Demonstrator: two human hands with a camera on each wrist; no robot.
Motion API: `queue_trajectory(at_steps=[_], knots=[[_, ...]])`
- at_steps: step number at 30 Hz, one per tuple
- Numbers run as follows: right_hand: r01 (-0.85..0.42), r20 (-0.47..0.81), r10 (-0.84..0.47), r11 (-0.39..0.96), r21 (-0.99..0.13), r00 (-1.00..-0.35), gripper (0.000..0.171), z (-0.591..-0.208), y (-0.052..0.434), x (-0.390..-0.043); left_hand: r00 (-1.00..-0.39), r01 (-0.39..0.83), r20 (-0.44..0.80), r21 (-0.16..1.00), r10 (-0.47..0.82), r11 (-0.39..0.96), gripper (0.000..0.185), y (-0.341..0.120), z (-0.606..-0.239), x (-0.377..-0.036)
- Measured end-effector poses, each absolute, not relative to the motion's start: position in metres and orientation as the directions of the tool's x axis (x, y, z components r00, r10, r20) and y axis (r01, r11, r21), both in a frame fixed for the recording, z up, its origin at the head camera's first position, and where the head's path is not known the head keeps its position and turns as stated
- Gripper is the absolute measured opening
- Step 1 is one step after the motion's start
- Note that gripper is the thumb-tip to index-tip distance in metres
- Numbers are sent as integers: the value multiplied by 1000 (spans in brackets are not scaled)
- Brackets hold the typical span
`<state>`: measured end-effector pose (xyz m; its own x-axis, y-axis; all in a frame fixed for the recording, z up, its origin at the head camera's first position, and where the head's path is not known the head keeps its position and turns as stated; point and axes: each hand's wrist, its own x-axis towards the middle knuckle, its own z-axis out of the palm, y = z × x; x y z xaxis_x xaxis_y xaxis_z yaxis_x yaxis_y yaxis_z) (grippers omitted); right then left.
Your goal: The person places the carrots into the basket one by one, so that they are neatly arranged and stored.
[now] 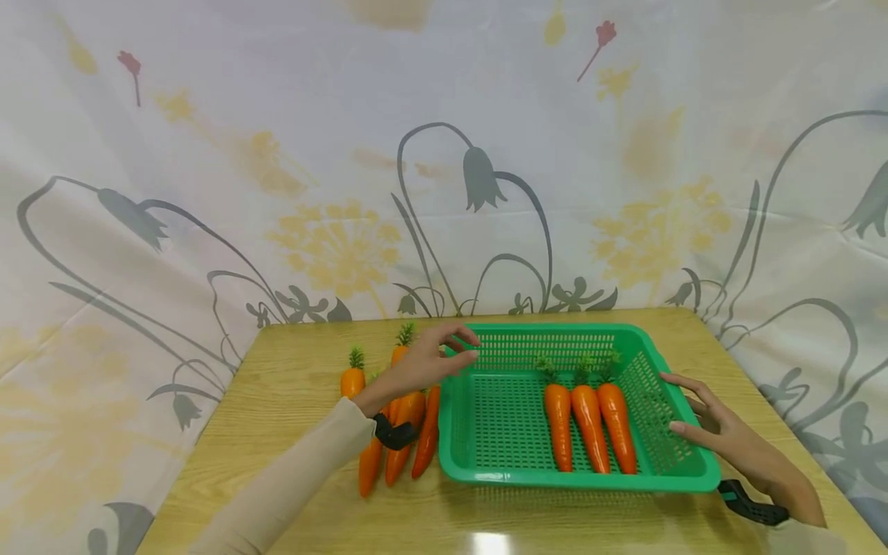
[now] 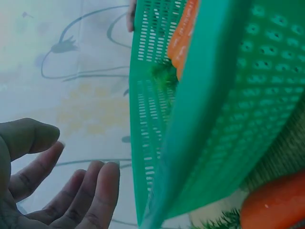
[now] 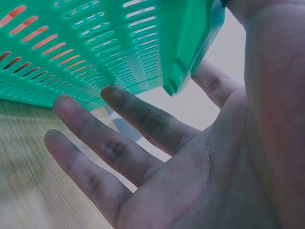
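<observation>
A green plastic basket [image 1: 555, 479] with slotted sides sits on the table, holding three orange carrots [image 1: 588, 420] with leafy green tops. Over its left rim is my left hand [image 1: 438, 354], its fingers loosely bent. The left wrist view shows nothing between that hand's thumb and fingers [image 2: 102, 191]. My right hand [image 1: 728, 432] rests at the right rim, with thumb and index finger over the edge. In the right wrist view, its other fingers [image 3: 114, 152] extend fairly straight outside the slotted wall. Several more carrots [image 1: 371, 462] lie left of the basket, partly hidden by my left forearm.
The wooden table [image 1: 277, 432] runs back to a pale curtain [image 1: 444, 77] with grey and yellow flower prints. Black bands [image 1: 395, 433] are on both wrists. A bright reflection shows near the table's front.
</observation>
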<state>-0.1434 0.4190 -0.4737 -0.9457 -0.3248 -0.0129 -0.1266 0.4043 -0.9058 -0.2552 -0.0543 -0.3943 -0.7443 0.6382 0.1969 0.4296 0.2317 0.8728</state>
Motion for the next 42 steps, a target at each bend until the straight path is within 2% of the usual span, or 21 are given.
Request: queue_trajectory(at_steps=[5, 15, 23, 32, 42], knots=[[-158, 12, -332, 417, -895, -943, 72, -471, 419, -147, -786, 451, 226, 847, 576, 283, 21, -78, -401, -256], [-158, 11, -338, 411, -898, -941, 73, -471, 420, -147, -861, 403, 198, 828, 468, 391, 21, -125, -425, -247], [-146, -2, -339, 410, -900, -941, 73, -472, 419, -146, -921, 304, 129, 827, 368, 472, 27, -167, -448, -246], [-136, -10, -333, 411, -901, -943, 73, -473, 420, -145, -955, 268, 132, 768, 266, 582, 27, -202, -464, -248], [-121, -21, -318, 419, -900, -948, 73, -475, 420, -143, -973, 217, 106, 716, 204, 663, 32, -217, -475, -254]])
